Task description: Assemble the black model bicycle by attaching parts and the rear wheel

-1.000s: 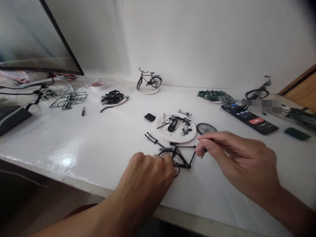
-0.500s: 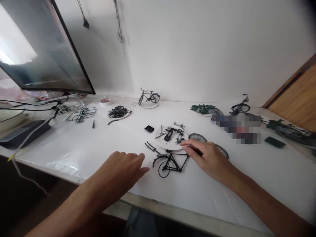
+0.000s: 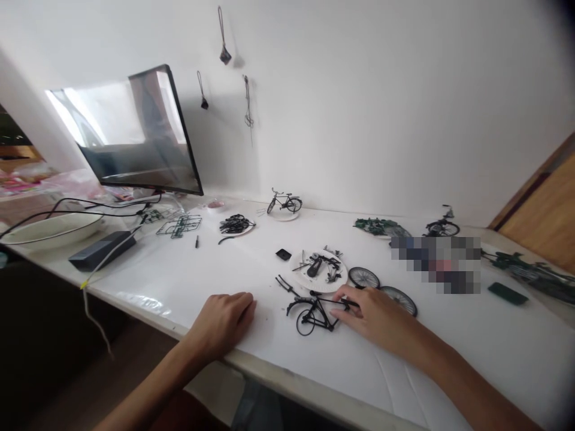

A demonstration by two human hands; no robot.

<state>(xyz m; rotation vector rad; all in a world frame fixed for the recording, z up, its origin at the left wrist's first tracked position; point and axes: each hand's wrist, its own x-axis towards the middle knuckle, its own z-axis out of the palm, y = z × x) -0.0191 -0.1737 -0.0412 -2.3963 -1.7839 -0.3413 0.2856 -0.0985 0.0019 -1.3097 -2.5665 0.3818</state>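
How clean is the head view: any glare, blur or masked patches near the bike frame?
Head view: window glare washes out the monitor; a pixelated block sits right of the loose wheels; top-right corner darkens, edges bend; the bike frame by the right hand looks sharp.

The left hand [image 3: 222, 320] and right hand [image 3: 380, 316] were bare, and both forearms [image 3: 442, 374] were uncovered down to the picture's lower edge. Under the left forearm showed a patch of dark red cloth [image 3: 186, 413], perhaps clothing, though too dim to tell for certain.
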